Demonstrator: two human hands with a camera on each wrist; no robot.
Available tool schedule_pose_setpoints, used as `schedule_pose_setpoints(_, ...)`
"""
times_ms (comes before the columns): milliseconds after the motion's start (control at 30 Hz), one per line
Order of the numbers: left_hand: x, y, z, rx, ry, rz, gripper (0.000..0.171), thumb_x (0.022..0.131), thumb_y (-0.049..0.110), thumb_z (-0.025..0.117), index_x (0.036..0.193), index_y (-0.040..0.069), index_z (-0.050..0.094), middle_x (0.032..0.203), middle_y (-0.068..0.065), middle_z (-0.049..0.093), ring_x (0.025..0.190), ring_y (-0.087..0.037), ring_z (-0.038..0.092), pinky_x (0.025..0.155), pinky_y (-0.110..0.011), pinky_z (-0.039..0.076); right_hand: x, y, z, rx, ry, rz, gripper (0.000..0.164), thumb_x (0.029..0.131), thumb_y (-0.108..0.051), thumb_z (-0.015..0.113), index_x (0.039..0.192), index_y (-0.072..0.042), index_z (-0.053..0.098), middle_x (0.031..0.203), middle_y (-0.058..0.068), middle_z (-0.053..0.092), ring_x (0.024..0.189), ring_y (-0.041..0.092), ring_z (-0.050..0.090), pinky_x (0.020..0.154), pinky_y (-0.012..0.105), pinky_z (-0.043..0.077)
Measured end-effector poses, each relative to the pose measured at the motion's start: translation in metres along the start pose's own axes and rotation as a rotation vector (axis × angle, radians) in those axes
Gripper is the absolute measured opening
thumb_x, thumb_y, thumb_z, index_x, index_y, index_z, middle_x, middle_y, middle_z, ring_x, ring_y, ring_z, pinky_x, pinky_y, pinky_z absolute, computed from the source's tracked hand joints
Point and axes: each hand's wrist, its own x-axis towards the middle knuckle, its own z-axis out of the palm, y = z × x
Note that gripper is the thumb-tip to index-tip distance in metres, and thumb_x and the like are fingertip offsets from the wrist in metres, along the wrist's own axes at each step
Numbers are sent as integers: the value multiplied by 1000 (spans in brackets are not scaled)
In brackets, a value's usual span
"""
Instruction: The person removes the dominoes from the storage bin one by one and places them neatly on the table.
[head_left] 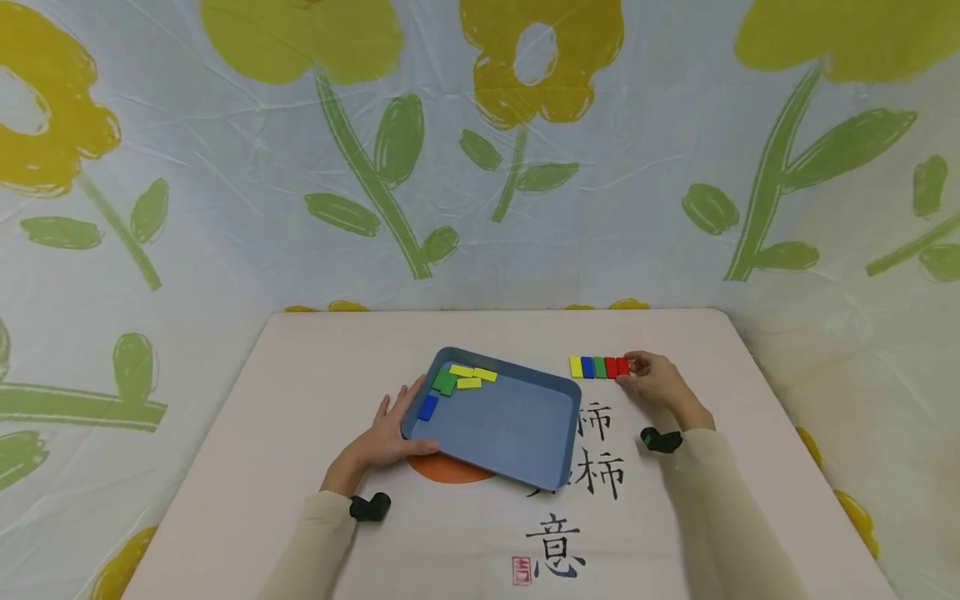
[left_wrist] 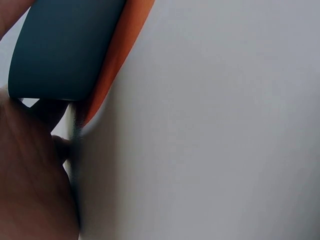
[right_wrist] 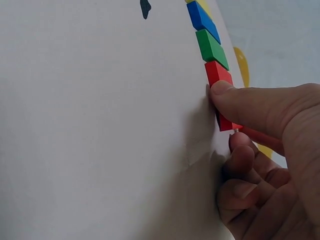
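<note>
My left hand (head_left: 382,436) rests against the near left corner of a blue-grey tray (head_left: 566,437), its fingers spread along the outer left side and its thumb lying along the near rim. The tray wall (left_wrist: 60,55) fills the upper left of the left wrist view. At the right end of a row of coloured blocks, my right hand (head_left: 660,385) pinches a red block (head_left: 623,367) between thumb and forefinger. Leftward from it the row runs through another red block (right_wrist: 218,73), a green block (right_wrist: 212,49), a blue block (right_wrist: 204,21) and a yellow block (head_left: 575,367).
Inside the tray's left end lie several blocks: yellow blocks (head_left: 469,383), green blocks (head_left: 447,385) and a blue block (head_left: 428,407). The pale tablecloth (head_left: 300,375) has black characters (head_left: 555,546) and an orange shape (head_left: 450,472), partly under the tray. A flower-printed curtain (head_left: 600,208) stands behind the table.
</note>
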Motion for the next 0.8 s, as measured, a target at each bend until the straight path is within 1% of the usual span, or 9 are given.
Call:
schedule_pose_setpoints(167,-1,-1,0,2,-3,-1,109,73,58,76,152,48,1,164,1,3,150,-28,-10,116,-62,-9,-3,1,2,-6,13,-1,60,89,-29,70,139,-4,47,117,18,54,102,31,53,88,43,51)
schedule_pose_setpoints(233,-1,-1,0,-3,0,3,109,72,58,76,151,49,1,164,1,3,150,-28,-10,116,-63,-9,-3,0,2,-5,20,-4,63,90,-28,70,141,-2,45,116,18,54,102,32,52,87,42,51)
schedule_pose_setpoints(367,0,-2,1,-1,7,5,109,72,60,76,150,51,1,164,1,3,150,-27,-11,115,-64,-8,-3,-2,1,-1,20,1,68,89,-29,70,144,-3,40,117,16,53,101,30,52,82,36,52)
schedule_pose_setpoints(433,1,-2,2,1,8,1,109,72,60,76,150,52,0,164,1,3,150,-27,-12,115,-64,-7,-3,-3,0,7,12,3,70,88,-29,71,145,-4,39,118,17,53,101,31,52,81,36,53)
schedule_pose_setpoints(500,1,-2,2,1,8,1,109,72,60,76,150,52,0,164,1,3,150,-27,-12,115,-64,-7,-5,-5,-2,10,8,-9,72,87,-29,72,145,-4,38,120,19,53,102,32,54,83,39,54)
schedule_pose_setpoints(567,2,-2,2,3,9,6,109,72,59,76,151,51,0,164,1,3,150,-27,-12,115,-64,-7,-5,-6,-3,3,9,-18,73,87,-28,73,146,-4,36,123,22,53,105,35,55,88,46,53)
schedule_pose_setpoints(633,2,-2,2,5,9,9,109,72,59,76,151,50,0,164,1,3,150,-27,-11,115,-64,-7,-6,-8,-3,-8,25,-32,74,87,-27,73,146,-4,35,126,24,52,107,37,54,91,51,51)
schedule_pose_setpoints(700,2,-3,2,7,9,12,110,72,58,76,152,48,1,164,1,3,150,-28,-11,115,-63,-8,-6,-11,-3,-12,53,-54,74,87,-26,72,147,-4,34,126,25,52,109,39,54,92,53,50)
schedule_pose_setpoints(800,2,-3,3,9,9,17,110,73,57,76,152,47,1,164,0,3,150,-28,-10,115,-63,-9,-7,-17,-2,-14,99,-90,73,88,-26,71,147,-5,34,125,24,51,108,39,54,87,51,52)
